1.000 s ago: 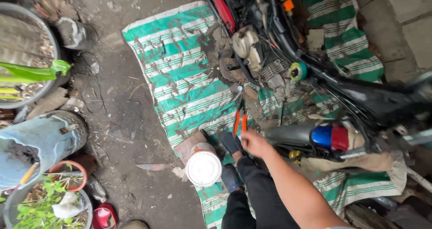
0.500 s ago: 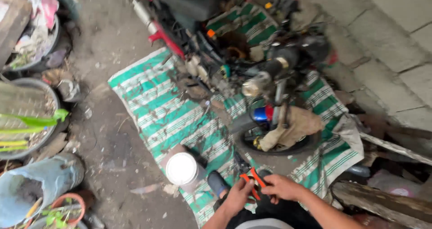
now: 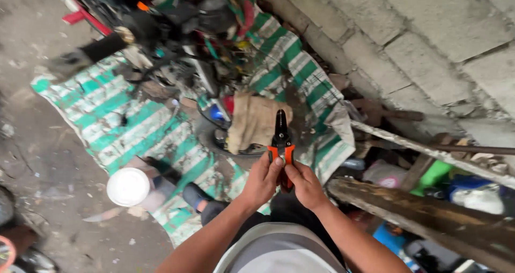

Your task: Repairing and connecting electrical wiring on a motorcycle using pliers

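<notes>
From the head camera, the person is holding a pair of orange-handled pliers (image 3: 281, 144) upright in front of the body, the dark nose pointing away, above the near edge of a green-and-white striped mat (image 3: 115, 120) that is lying on the dirt floor. The left hand (image 3: 261, 180) is wrapping its fingers around one orange grip and the right hand (image 3: 304, 184) is closing around the lower grips, so both hands are clamped on the tool. To handle it well, I judge that the grips should be kept seated deep in the palms with the nose pointed away from the body. On the mat a dismantled motorcycle (image 3: 177, 31) is lying with its parts spread about, a tan rag (image 3: 255, 121) draped over a wheel. A white round lid (image 3: 128, 186) is sitting near the mat's left edge. A concrete block wall (image 3: 429, 42) is rising to the right, with rough timber (image 3: 424, 211) leaning beneath it.
</notes>
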